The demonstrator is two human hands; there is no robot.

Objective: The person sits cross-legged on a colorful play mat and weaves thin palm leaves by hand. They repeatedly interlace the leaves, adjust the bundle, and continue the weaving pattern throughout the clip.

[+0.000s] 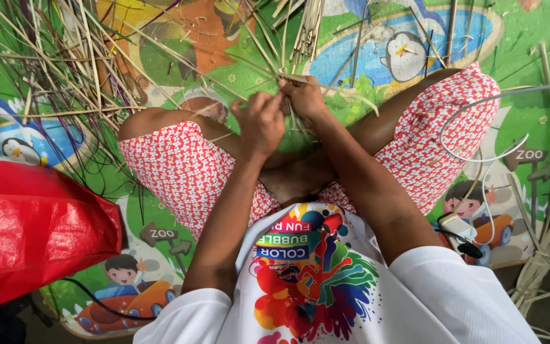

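You sat cross-legged on play mat [529, 57]. Your left hand [260, 122] closed, pinching straw strands [286, 95] above lap. Your right hand [305, 99] gripped same strands, touching left. Beyond: loose straw pile [58, 70]. Red bag [30, 229] near left knee.

Dry, matt tan straw strips [65, 70]; glossy crinkled red plastic bag [30, 229] near left; smooth printed foam floor mat [529, 38]; matt red floral cotton shorts [183, 172]; smooth white cable [479, 108] right.

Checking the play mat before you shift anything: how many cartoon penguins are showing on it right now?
2. One penguin is at the blue pond above the right knee; another penguin is at the left edge above the red bag. The reed strips may hide more.
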